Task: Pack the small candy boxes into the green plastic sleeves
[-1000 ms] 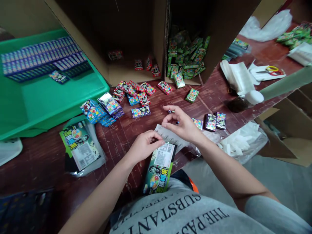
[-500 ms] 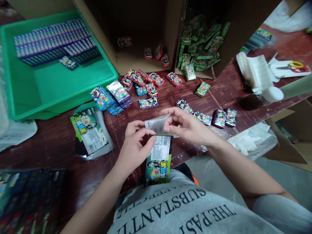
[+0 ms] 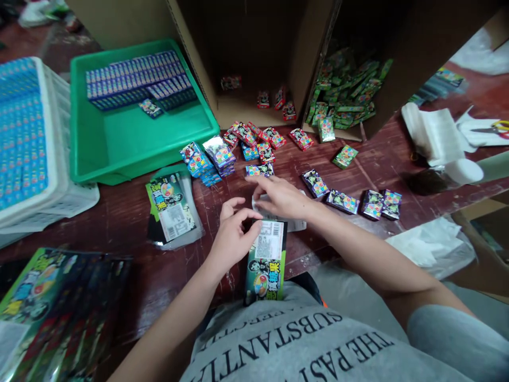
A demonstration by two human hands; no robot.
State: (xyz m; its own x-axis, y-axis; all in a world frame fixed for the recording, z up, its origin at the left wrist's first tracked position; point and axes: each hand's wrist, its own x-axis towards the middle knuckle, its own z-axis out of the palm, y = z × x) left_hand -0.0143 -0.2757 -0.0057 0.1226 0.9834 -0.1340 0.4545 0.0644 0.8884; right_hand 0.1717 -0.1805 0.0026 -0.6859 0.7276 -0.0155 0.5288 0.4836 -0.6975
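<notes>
In the green tray (image 3: pixel 139 143), rows of purple boxes (image 3: pixel 135 79).

With the green tray (image 3: pixel 131 148) as landmark: the white basket (image 3: pixel 59 159) is left of it, printed cards (image 3: pixel 170 204) below; to its right, my left hand (image 3: pixel 234 233) pinches a printed packet (image 3: pixel 266 265), my right hand (image 3: pixel 278 197) touching a pale sheet (image 3: pixel 296 225).

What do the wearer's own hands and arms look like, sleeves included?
Left hand and right hand: bare, no gloves, rings or watch visible. Right arm: short, plain grey fabric sleeve. Left sleeve's out of view.
</notes>
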